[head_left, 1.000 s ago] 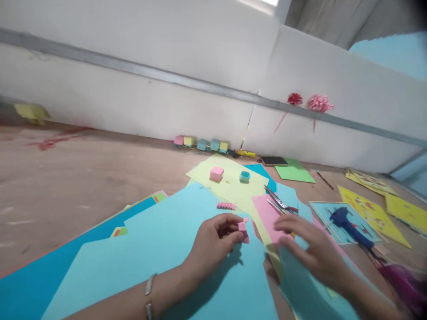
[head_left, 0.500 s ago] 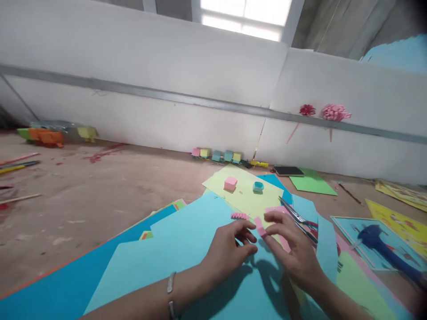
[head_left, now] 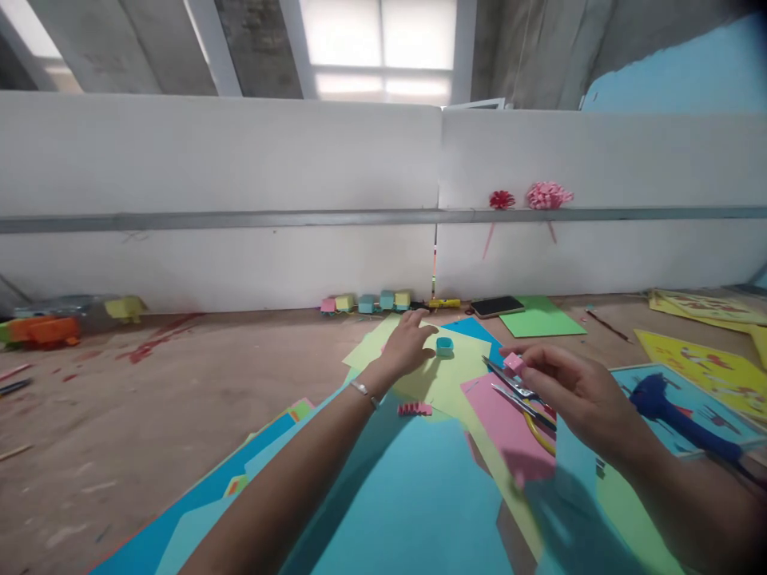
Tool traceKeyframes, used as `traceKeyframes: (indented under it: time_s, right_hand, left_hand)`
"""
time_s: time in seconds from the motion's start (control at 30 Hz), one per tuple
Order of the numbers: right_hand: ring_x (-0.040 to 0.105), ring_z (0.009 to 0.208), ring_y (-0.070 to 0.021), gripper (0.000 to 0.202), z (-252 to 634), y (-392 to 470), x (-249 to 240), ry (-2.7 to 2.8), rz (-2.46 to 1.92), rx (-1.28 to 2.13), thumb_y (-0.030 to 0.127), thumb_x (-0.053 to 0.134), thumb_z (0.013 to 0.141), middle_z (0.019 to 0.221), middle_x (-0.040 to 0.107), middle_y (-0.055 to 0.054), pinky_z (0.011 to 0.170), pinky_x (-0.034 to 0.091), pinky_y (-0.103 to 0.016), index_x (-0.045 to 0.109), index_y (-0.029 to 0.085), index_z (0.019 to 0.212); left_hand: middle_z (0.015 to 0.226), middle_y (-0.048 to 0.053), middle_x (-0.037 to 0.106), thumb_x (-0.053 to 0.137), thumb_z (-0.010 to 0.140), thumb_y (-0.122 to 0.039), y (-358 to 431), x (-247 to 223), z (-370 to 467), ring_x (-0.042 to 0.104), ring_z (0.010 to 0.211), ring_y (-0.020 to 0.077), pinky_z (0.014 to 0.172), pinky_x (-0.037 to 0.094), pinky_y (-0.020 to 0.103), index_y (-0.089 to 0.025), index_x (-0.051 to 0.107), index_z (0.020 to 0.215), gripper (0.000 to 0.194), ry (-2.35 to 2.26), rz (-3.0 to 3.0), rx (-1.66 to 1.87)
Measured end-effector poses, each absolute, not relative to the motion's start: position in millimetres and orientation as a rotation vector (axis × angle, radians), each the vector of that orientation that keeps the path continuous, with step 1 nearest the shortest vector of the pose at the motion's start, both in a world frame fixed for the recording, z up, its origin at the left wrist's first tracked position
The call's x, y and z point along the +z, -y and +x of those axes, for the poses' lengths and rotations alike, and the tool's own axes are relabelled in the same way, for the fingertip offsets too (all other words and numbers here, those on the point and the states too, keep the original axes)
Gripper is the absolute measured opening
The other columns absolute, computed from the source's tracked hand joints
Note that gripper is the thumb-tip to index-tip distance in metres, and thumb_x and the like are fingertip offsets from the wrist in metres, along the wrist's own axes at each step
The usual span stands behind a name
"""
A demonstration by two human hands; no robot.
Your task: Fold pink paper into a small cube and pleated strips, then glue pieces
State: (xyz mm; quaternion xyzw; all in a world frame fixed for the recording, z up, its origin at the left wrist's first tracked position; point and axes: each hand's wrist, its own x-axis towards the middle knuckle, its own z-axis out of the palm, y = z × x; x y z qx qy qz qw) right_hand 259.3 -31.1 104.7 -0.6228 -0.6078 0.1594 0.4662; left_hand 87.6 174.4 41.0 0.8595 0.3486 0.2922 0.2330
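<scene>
My left hand (head_left: 408, 345) stretches over the pale yellow paper (head_left: 455, 382) with its fingers spread and nothing visible in them. A small teal paper box (head_left: 444, 346) sits just right of its fingertips. A pink patch shows at its far side, and the rest of that thing is hidden. My right hand (head_left: 566, 383) is raised on the right, pinching a small folded pink paper piece (head_left: 514, 363). Below my left wrist, a pleated pink paper strip (head_left: 415, 409) lies by the light blue sheets (head_left: 413, 479). Scissors (head_left: 518, 387) rest on pink paper beneath my right hand.
Against the white wall stand several small coloured paper boxes (head_left: 366, 303) in a row and a dark phone (head_left: 497, 307). To the right lie a blue-handled tool (head_left: 689, 419) and picture cards (head_left: 713, 371). Orange and green paper items (head_left: 45, 331) sit far left.
My left hand has moved forward, away from my right hand, to the yellow paper. My right hand has lifted to the right with the pink piece. The view has tilted up and levelled.
</scene>
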Motion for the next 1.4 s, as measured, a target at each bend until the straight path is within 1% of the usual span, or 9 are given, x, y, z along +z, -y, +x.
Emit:
traceKeyframes:
  time_s: [0.1,0.2,0.27,0.37,0.5,0.7,0.83,1.0,1.4]
  right_hand:
    - [0.063,0.091,-0.0223,0.026,263,31,105,1.556,-1.501,0.377,0.041,0.054,0.086,0.096,0.068,-0.009,0.068,0.05,-0.03,0.061,0.02,0.072]
    - [0.062,0.083,-0.0193,0.024,263,28,101,1.619,-1.472,0.346,0.036,0.052,0.088,0.091,0.066,-0.007,0.066,0.048,-0.029,0.059,0.02,0.071]
    - [0.06,0.077,-0.0174,0.021,262,26,98,1.66,-1.454,0.321,0.03,0.052,0.088,0.085,0.064,-0.005,0.064,0.047,-0.029,0.058,0.02,0.071]
    - [0.057,0.073,-0.0151,0.016,261,26,95,1.699,-1.407,0.241,0.022,0.052,0.088,0.081,0.061,-0.003,0.06,0.046,-0.026,0.057,0.02,0.073]
    - [0.057,0.077,-0.0142,0.015,254,29,90,1.736,-1.301,0.03,0.011,0.05,0.088,0.084,0.058,-0.004,0.062,0.046,-0.025,0.058,0.019,0.077]
    - [0.053,0.079,-0.0176,0.015,239,33,84,1.882,-1.252,-0.374,0.008,0.047,0.091,0.086,0.051,-0.008,0.067,0.046,-0.031,0.058,0.016,0.084]
    - [0.053,0.08,-0.0175,0.016,233,36,84,1.863,-1.257,-0.362,0.009,0.045,0.093,0.087,0.052,-0.008,0.069,0.046,-0.031,0.056,0.016,0.084]
    - [0.053,0.074,-0.0146,0.023,231,35,85,1.687,-1.365,-0.04,0.018,0.045,0.096,0.079,0.052,-0.002,0.064,0.045,-0.028,0.048,0.02,0.074]
    - [0.05,0.078,-0.0151,0.022,227,35,79,1.67,-1.345,-0.159,0.014,0.044,0.095,0.08,0.049,-0.003,0.069,0.042,-0.029,0.048,0.019,0.075]
  left_hand:
    - [0.138,0.009,0.054,0.08,0.056,-0.001,-182,37,115,0.033,0.138,0.0332,0.116,0.022,0.044,-0.019,0.072,0.072,0.025,-0.849,2.273,0.741]
    - [0.123,0.011,0.062,0.083,0.061,-0.013,-181,35,125,0.04,0.132,0.0353,0.113,0.028,0.046,-0.017,0.066,0.057,0.018,-0.833,2.089,0.721]
    - [0.109,0.012,0.067,0.08,0.069,-0.025,-170,36,123,0.05,0.123,0.0345,0.106,0.038,0.044,-0.016,0.066,0.059,0.02,-0.842,1.929,0.706]
    - [0.097,0.013,0.069,0.057,0.09,-0.036,-138,42,111,0.065,0.101,0.0269,0.089,0.052,0.038,-0.014,0.067,0.076,0.029,-0.844,1.658,0.657]
    - [0.095,0.012,0.069,0.043,0.097,-0.026,-88,55,90,0.069,0.087,0.0168,0.077,0.056,0.026,-0.012,0.066,0.09,0.027,-0.828,1.378,0.609]
    - [0.076,0.006,0.067,0.059,0.09,-0.014,-50,72,82,0.062,0.063,0.0085,0.059,0.052,0.017,-0.009,0.071,0.079,0.017,-0.769,0.62,0.673]
    - [0.074,0.006,0.067,0.072,0.082,-0.018,-43,71,83,0.059,0.065,0.0083,0.066,0.052,0.017,-0.007,0.073,0.076,0.012,-0.647,0.656,0.774]
    - [0.074,0.004,0.068,0.089,0.059,-0.032,-33,71,82,0.06,0.072,0.0109,0.079,0.05,0.02,-0.011,0.073,0.07,0.029,-0.55,0.771,0.785]
    - [0.092,0.008,0.074,0.084,0.065,-0.038,-20,80,81,0.064,0.091,0.0188,0.094,0.046,0.029,-0.014,0.078,0.089,0.034,-0.543,0.922,0.762]
